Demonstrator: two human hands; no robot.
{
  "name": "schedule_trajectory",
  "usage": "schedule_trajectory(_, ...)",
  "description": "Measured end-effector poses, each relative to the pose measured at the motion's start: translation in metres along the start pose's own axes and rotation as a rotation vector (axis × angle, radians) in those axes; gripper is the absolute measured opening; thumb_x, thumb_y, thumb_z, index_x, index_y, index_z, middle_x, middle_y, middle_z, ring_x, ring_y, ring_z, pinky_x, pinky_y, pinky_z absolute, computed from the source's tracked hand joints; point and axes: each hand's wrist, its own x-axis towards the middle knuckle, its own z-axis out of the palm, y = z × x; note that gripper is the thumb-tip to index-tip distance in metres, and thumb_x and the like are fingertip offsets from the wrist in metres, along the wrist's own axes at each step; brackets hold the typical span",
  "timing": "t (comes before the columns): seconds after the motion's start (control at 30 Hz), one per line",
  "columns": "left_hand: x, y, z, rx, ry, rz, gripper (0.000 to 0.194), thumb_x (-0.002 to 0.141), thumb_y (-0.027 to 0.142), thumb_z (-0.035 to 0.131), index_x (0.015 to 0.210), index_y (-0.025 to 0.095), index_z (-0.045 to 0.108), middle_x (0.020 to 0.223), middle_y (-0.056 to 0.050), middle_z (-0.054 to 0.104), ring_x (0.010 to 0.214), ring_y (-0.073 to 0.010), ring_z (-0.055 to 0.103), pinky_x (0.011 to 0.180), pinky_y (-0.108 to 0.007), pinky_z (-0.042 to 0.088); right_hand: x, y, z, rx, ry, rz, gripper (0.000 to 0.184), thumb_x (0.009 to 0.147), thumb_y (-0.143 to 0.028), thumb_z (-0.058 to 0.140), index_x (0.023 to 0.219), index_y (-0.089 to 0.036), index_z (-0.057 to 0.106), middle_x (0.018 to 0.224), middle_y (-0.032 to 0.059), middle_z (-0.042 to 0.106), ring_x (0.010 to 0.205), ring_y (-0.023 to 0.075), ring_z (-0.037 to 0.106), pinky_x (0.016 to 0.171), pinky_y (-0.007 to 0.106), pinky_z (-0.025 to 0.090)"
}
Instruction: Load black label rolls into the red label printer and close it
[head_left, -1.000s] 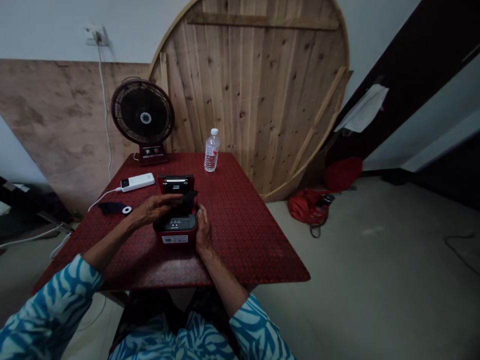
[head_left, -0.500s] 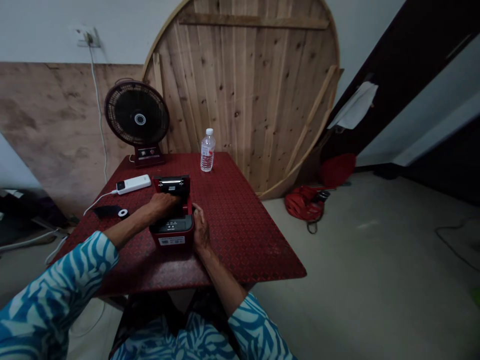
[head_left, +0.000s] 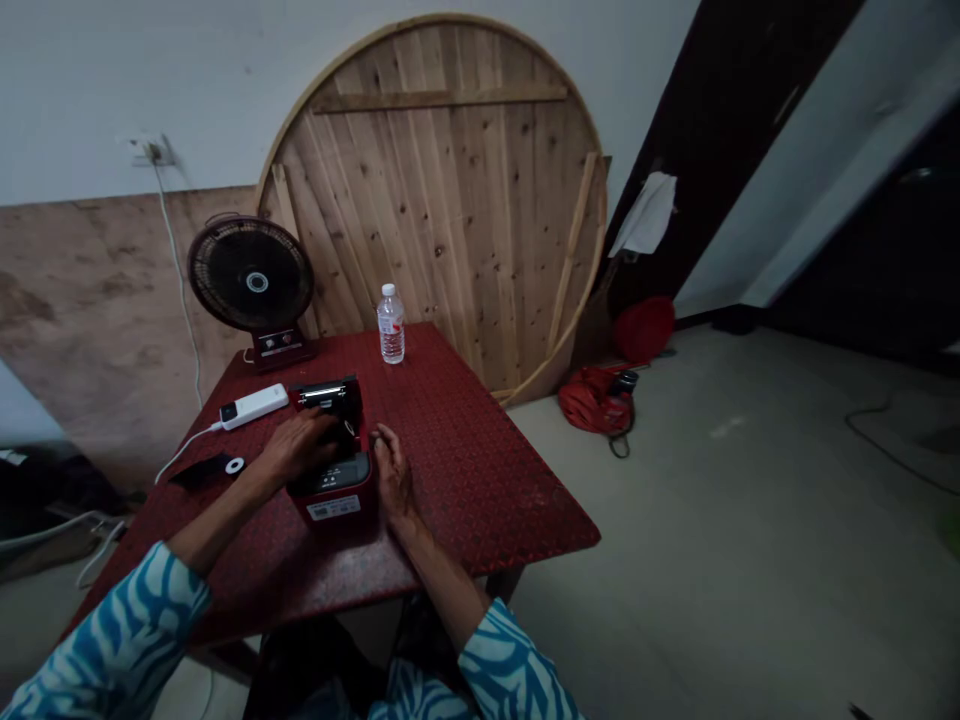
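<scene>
A small red-and-black printer stands on the table with its lid raised at the back. My left hand reaches over its left side into the open compartment, where the dark interior hides its fingertips. Beside the printer's right wall is my right hand, with loosely bent fingers close to the upper edge; I cannot tell whether they touch it. Left of the printer lies a small white-ended roll with a dark strip trailing from it. Behind that is a white power bank with a cable plugged in.
The table has a dark red patterned cover. A fan and a water bottle stand towards its far edge. Against the wall leans a round wooden board. A red bag lies on the floor at right.
My left hand has drawn back a little from deep in the printer, so more of it shows. My right fingers have shifted slightly at the printer's side. The view has tilted upward.
</scene>
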Motion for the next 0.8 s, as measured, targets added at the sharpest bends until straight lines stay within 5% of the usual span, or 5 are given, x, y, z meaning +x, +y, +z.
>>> schedule_trajectory(0.23,-0.008,0.024,-0.019,-0.216,0.236,0.071,0.032,0.076,0.027,0.057,0.108,0.023,0.060,0.097,-0.006,0.061,0.090,-0.0230,0.059,0.080,-0.035,0.047,-0.006,-0.021,-0.003,-0.001,0.019,-0.079,0.030,0.086,-0.041,0.052,0.107,-0.023,0.063,0.110,0.0054,0.067,0.105,0.0208,0.061,0.093,0.035,0.046)
schedule_trajectory(0.4,-0.023,0.055,0.015,-0.238,0.412,0.157,0.030,0.079,0.020,0.057,0.109,0.023,0.059,0.104,-0.009,0.059,0.095,-0.0240,0.057,0.083,-0.036,0.047,-0.029,-0.050,-0.007,0.030,-0.098,-0.126,0.035,0.083,-0.038,0.058,0.114,-0.023,0.058,0.113,0.0046,0.065,0.107,0.0212,0.060,0.093,0.034,0.047)
schedule_trajectory(0.6,-0.038,0.081,0.040,-0.211,0.422,0.242,0.033,0.083,0.018,0.055,0.116,0.023,0.056,0.108,-0.010,0.060,0.101,-0.0249,0.056,0.087,-0.039,0.045,-0.034,-0.060,-0.022,-0.117,-0.012,-0.072,0.031,0.081,-0.039,0.059,0.106,-0.022,0.059,0.100,0.0041,0.067,0.094,0.0199,0.062,0.084,0.032,0.049)
schedule_trajectory(0.7,-0.050,0.067,0.028,-0.231,0.465,0.224,0.038,0.084,0.026,0.058,0.122,0.024,0.052,0.118,-0.011,0.057,0.110,-0.0249,0.054,0.093,-0.040,0.044,-0.019,-0.060,-0.050,-0.319,0.046,-0.119,0.033,0.078,-0.041,0.059,0.105,-0.021,0.060,0.100,0.0057,0.068,0.093,0.0212,0.062,0.083,0.034,0.049)
schedule_trajectory(0.8,-0.071,0.026,0.012,-0.228,0.619,0.040,0.035,0.085,0.031,0.057,0.119,0.023,0.054,0.120,-0.010,0.058,0.113,-0.0247,0.054,0.098,-0.042,0.043,0.004,-0.055,-0.091,-0.624,0.091,-0.199,0.036,0.073,-0.044,0.059,0.097,-0.018,0.062,0.092,0.0081,0.069,0.086,0.0242,0.064,0.081,0.039,0.049)
